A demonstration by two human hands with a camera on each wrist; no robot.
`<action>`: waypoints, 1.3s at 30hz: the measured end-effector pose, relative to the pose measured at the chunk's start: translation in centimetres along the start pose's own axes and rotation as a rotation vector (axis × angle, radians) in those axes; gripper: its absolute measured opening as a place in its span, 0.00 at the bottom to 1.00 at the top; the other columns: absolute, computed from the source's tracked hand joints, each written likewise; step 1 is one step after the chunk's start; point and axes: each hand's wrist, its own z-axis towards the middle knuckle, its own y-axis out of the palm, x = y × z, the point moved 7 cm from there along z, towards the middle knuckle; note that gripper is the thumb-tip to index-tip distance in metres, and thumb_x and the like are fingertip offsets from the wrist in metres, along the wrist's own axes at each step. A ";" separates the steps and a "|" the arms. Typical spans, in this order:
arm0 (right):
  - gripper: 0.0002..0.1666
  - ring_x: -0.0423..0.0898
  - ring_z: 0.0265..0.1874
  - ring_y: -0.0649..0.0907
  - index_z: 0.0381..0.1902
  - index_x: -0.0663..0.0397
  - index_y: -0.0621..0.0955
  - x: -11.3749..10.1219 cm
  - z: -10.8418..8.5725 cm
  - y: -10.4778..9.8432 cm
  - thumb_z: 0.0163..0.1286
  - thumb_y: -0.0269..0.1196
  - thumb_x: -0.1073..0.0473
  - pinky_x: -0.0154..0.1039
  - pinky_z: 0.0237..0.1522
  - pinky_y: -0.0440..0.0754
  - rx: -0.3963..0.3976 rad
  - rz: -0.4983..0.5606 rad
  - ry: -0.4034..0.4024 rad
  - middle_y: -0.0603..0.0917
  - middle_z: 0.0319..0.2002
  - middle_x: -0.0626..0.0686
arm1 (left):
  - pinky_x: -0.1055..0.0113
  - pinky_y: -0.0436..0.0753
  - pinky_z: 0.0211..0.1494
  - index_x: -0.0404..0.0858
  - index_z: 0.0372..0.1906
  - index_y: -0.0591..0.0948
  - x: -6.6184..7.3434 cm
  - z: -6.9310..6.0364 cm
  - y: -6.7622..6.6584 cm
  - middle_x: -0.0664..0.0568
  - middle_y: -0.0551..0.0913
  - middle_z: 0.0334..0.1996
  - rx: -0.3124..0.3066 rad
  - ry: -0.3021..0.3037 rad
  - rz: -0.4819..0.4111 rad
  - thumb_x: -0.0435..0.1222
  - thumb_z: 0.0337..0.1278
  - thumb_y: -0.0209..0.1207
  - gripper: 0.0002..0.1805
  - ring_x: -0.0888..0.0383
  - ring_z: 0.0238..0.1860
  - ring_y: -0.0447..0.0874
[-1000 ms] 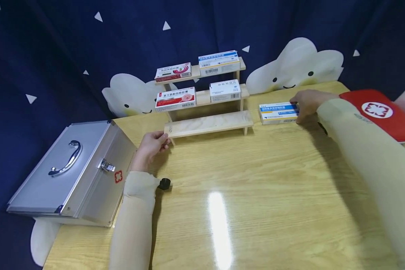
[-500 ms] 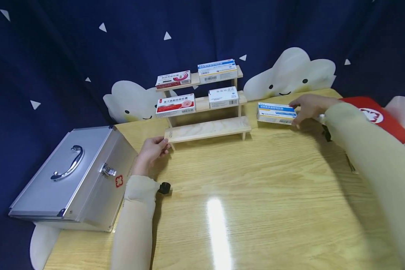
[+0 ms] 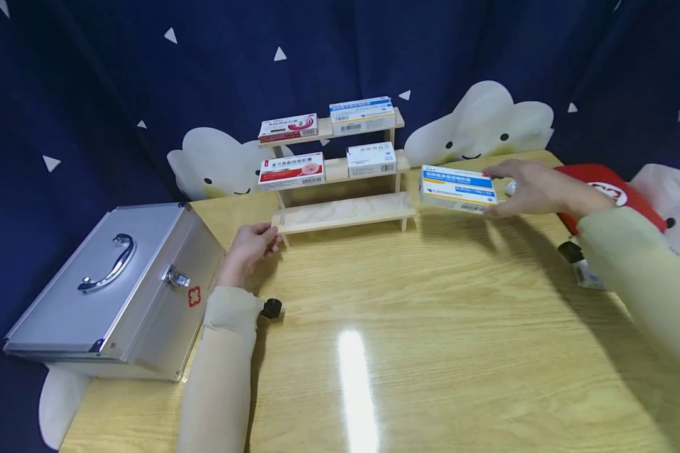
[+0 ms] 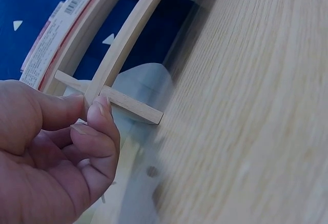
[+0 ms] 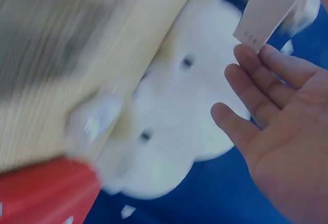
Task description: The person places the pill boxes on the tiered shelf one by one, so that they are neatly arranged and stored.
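Note:
With thumb and fingertips, my left hand (image 3: pixel 250 245) pinches the left end of the lowest step of a three-tier wooden display rack (image 3: pixel 342 211); the left wrist view shows this grip (image 4: pixel 61 152) close up. My right hand (image 3: pixel 535 187) holds a white, blue and yellow medicine box (image 3: pixel 458 187) by its right end, to the right of the rack. The box looks raised off the table, its shadow below. In the right wrist view, the box end (image 5: pixel 266 14) sits at the fingers, while the lower fingers (image 5: pixel 233 124) extend away. The lowest step is bare.
Medicine boxes stand on the upper steps: red-and-white ones (image 3: pixel 291 171) left, a blue-striped one (image 3: pixel 362 116) and a white one (image 3: pixel 371 158) right. A silver case (image 3: pixel 119 283) stands left. A red pouch (image 3: pixel 617 189) and a small white box (image 3: pixel 588 275) lie right.
My right hand has lifted the blue-striped medicine box and brought it slightly left, nearer the rack. A small white box now shows beneath the right sleeve. My left hand keeps its grip on the rack.

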 end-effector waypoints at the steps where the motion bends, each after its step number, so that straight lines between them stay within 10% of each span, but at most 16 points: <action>1: 0.56 0.62 0.60 0.70 0.71 0.60 0.68 -1.2 -0.2 0.3 0.51 0.77 0.40 0.66 0.59 0.67 0.020 -0.005 -0.027 0.68 0.67 0.67 | 0.71 0.78 0.40 0.32 0.71 0.67 0.1 0.1 0.0 0.44 0.78 0.47 -0.002 0.005 0.000 0.38 0.78 0.46 0.24 0.60 0.36 0.76; 16: 0.56 0.61 0.64 0.70 0.73 0.60 0.65 -16.7 5.5 6.8 0.53 0.76 0.44 0.57 0.64 0.68 0.028 -0.001 -0.231 0.68 0.67 0.64 | 0.70 0.78 0.40 0.30 0.70 0.68 0.3 0.1 0.0 0.43 0.79 0.46 -0.010 0.028 -0.018 0.37 0.78 0.47 0.23 0.61 0.34 0.76; 39: 0.58 0.58 0.70 0.63 0.77 0.57 0.58 -22.1 12.2 10.5 0.58 0.74 0.43 0.51 0.70 0.61 -0.086 0.023 -0.117 0.60 0.73 0.61 | 0.72 0.77 0.36 0.32 0.68 0.71 -0.1 0.2 -0.3 0.44 0.79 0.44 0.006 0.022 -0.036 0.38 0.77 0.50 0.22 0.60 0.33 0.76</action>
